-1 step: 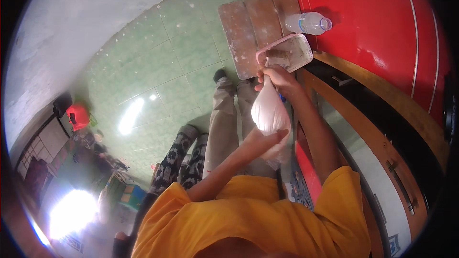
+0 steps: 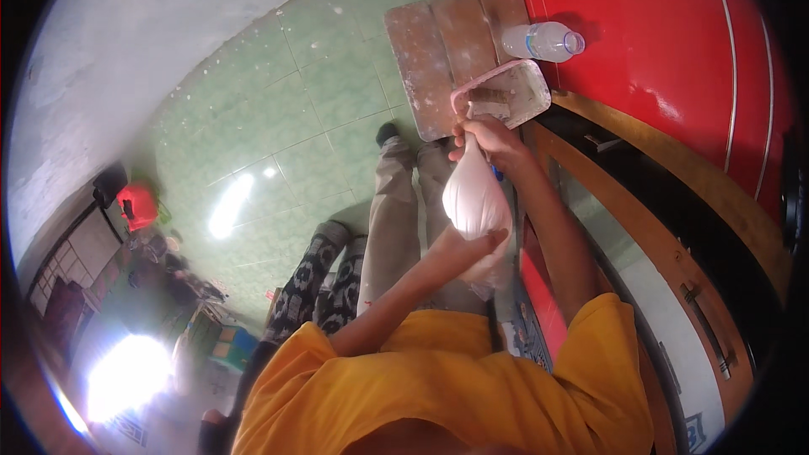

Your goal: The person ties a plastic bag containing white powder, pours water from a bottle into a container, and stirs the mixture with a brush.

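Near the centre, a plastic bag of white material (image 2: 472, 202) hangs between my hands. My right hand (image 2: 487, 136) is closed on its twisted upper end. My left hand (image 2: 474, 243) is wrapped round the lower part, with crumpled clear plastic hanging below; some of its fingers are hidden by the bag. Just beyond my right hand lies a pale, pink-rimmed tray (image 2: 531, 94), smeared white, with a brownish item inside that I cannot make out. It rests on a stained brown board (image 2: 417, 50) beside an uncapped clear plastic bottle (image 2: 543, 41).
Red surface (image 2: 640, 34) at upper right; wooden cabinet edge with handles (image 2: 699, 320) along my right. Another person's patterned legs (image 2: 308, 278) are left of my legs. Green tiled floor (image 2: 320, 76) meets a white wall. A red object (image 2: 137, 202) and clutter sit at far left.
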The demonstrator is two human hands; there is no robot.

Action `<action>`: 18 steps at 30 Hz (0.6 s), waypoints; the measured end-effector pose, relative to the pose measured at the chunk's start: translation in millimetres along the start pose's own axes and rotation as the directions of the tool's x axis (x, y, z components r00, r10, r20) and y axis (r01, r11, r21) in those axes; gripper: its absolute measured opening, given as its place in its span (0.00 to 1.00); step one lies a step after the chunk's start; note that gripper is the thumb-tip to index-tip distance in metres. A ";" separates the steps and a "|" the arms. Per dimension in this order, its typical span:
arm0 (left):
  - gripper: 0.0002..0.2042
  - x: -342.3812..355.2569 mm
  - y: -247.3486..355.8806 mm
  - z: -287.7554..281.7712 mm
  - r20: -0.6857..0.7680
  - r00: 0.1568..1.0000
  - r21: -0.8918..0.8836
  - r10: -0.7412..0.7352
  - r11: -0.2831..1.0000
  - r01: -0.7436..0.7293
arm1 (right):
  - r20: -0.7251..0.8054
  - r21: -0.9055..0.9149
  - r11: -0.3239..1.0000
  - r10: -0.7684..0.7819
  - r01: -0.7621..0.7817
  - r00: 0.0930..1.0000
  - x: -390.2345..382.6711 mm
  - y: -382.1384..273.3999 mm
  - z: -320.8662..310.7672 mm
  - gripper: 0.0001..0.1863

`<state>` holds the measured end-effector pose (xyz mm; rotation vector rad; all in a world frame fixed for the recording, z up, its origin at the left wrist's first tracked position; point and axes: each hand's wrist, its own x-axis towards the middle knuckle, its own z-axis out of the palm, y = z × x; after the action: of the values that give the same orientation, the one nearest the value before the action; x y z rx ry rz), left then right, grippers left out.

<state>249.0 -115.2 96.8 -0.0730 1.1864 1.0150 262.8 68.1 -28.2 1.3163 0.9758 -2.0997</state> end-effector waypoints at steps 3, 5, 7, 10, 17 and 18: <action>0.25 -1.6 3.3 0.4 0.045 0.997 -0.053 -0.055 0.997 0.057 | 0.002 -0.027 1.000 0.002 -0.002 1.000 4.4 1.2 -3.2 0.12; 0.24 -1.5 -0.9 0.0 0.040 0.997 -0.064 -0.060 0.996 0.063 | -0.032 -0.019 1.000 0.008 -0.008 0.999 4.2 0.2 -2.2 0.12; 0.24 -3.0 0.1 2.8 0.025 0.998 -0.049 -0.050 0.998 0.051 | -0.034 -0.021 1.000 0.017 -0.018 0.999 2.1 -2.5 -1.3 0.12; 0.23 -2.5 1.1 4.9 0.031 0.999 -0.028 -0.036 0.999 0.037 | -0.048 -0.020 0.999 0.030 -0.031 0.998 1.5 -4.3 -3.2 0.12; 0.21 -4.8 2.1 6.9 0.035 0.999 -0.046 -0.017 0.999 0.019 | -0.068 -0.011 0.998 0.067 -0.068 0.995 2.5 -6.2 -2.0 0.12; 0.21 -4.1 0.9 7.5 0.034 0.999 -0.046 -0.018 0.999 0.020 | -0.068 -0.010 0.998 0.068 -0.069 0.995 2.0 -7.2 -1.1 0.12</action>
<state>253.9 -113.2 103.7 -0.1036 1.1294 1.0235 257.5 73.5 -28.1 1.4025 0.9557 -2.0070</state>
